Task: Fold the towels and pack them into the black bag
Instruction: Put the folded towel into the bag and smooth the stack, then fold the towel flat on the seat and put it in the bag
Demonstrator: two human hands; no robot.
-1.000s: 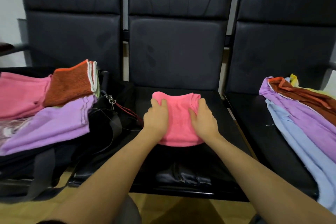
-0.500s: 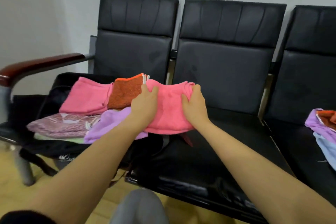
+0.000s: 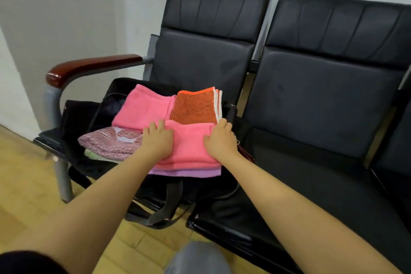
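Note:
A folded pink towel [image 3: 189, 149] lies on top of a purple towel [image 3: 184, 172], over the open black bag [image 3: 89, 115] on the left seat. My left hand [image 3: 158, 138] holds the pink towel's left side. On the right side, my right hand [image 3: 220, 138] grips it with the thumb on top. Behind the pink towel lie another folded pink towel [image 3: 144, 107] and an orange-brown towel [image 3: 195, 107]. A maroon patterned towel [image 3: 111, 142] sits to the left. The inside of the bag is mostly hidden by the towels.
The bag's grey strap [image 3: 169, 207] hangs over the seat's front edge. A wooden armrest [image 3: 89, 66] borders the left seat. The black middle seat [image 3: 311, 184] is to the right. My knee [image 3: 195, 258] is at the bottom, above a wooden floor [image 3: 26, 184].
Both hands carried the pink towel from the middle seat leftward and set it down on the purple towel over the bag. The view turned left, so the unfolded pile on the right is out of view.

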